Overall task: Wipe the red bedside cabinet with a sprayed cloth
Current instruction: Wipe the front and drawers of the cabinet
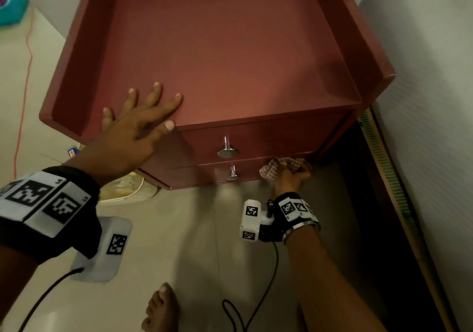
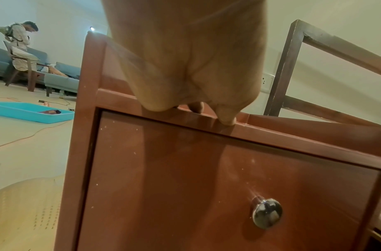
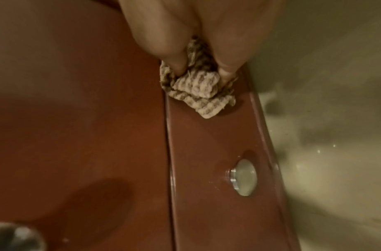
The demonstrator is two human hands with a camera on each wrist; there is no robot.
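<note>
A: Step in hand, by my reading: wiping the front of the red bedside cabinet (image 1: 230,50), low down. The right hand (image 1: 289,178) is gripping the bunched checked cloth (image 1: 284,166) and pressing it against the lower drawer front (image 3: 206,161), at centre right of the head view, just right of the lower knob (image 1: 233,174).

B: Grip state?

A: Fingers (image 3: 174,56) are curling into the cloth from both sides, pinching the wad; only a corner is sticking out below them in the right wrist view. The left hand (image 1: 138,126) is lying flat, fingers spread and straight, holding nothing, bracing on the front edge of the cabinet top at centre left of the head view.

B: Progress?

A: Cannot tell which faces are done. The upper drawer front (image 2: 206,186) is showing pale specks in the left wrist view, so likely more wiping is needed there.

B: Next move?

A: Judgement: sweeping the cloth leftward along the lower drawer, steering round the knob while keeping pressure.
</note>
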